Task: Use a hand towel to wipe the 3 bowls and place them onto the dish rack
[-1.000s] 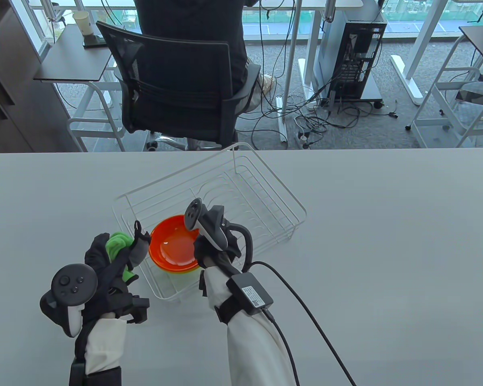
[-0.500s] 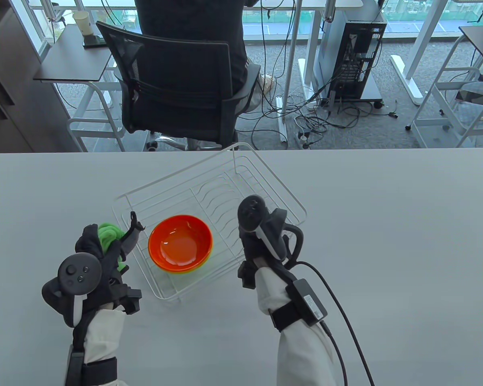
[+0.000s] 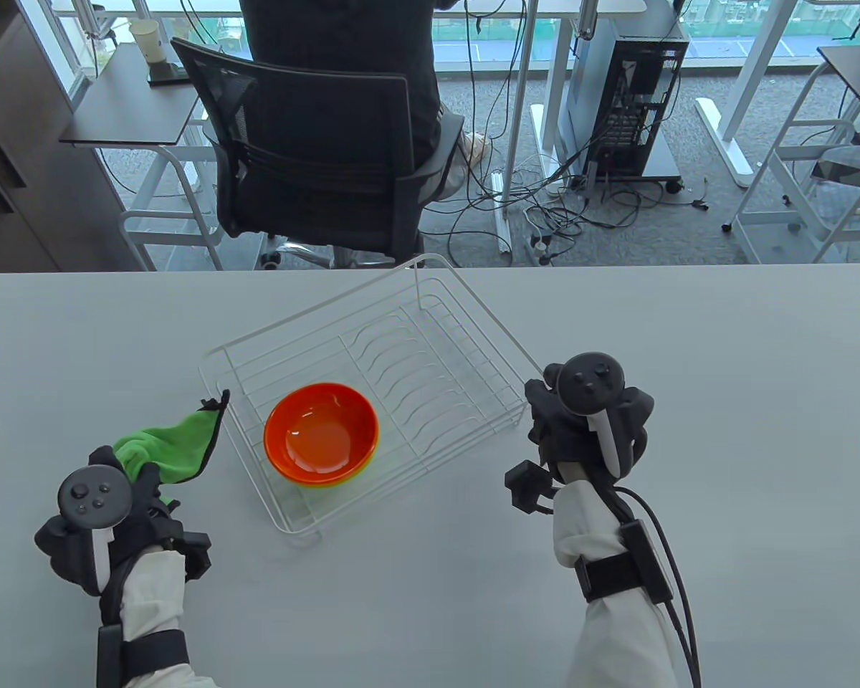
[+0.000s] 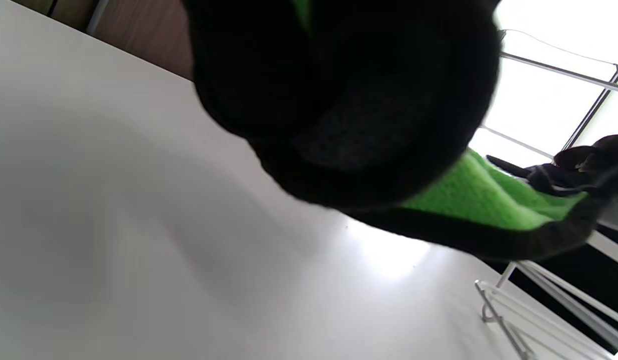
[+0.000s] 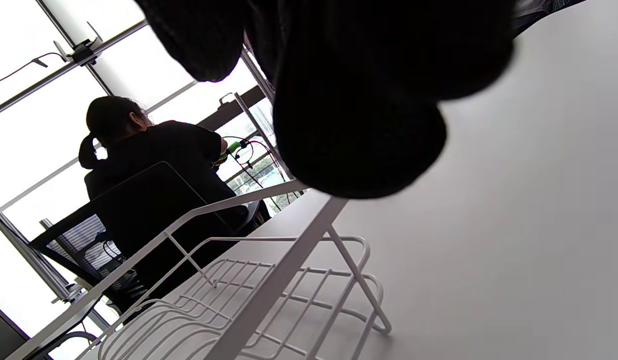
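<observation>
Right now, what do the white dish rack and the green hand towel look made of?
White dish rack: looks like coated metal wire, thin rigid rods with a smooth white finish. Green hand towel: soft fuzzy cloth with dark edging, probably microfibre; it drapes from the left hand.

The grey desk [image 3: 688, 430] fills the lower half. Behind it, at 12 o'clock, a person [image 3: 344, 64] sits on a black mesh chair [image 3: 308, 158]. At 1 o'clock a computer tower [image 3: 627, 100] stands on grey carpet [image 3: 688, 222] with many cables [image 3: 545, 208]. Bright windows [image 3: 688, 43] run along the top.
</observation>
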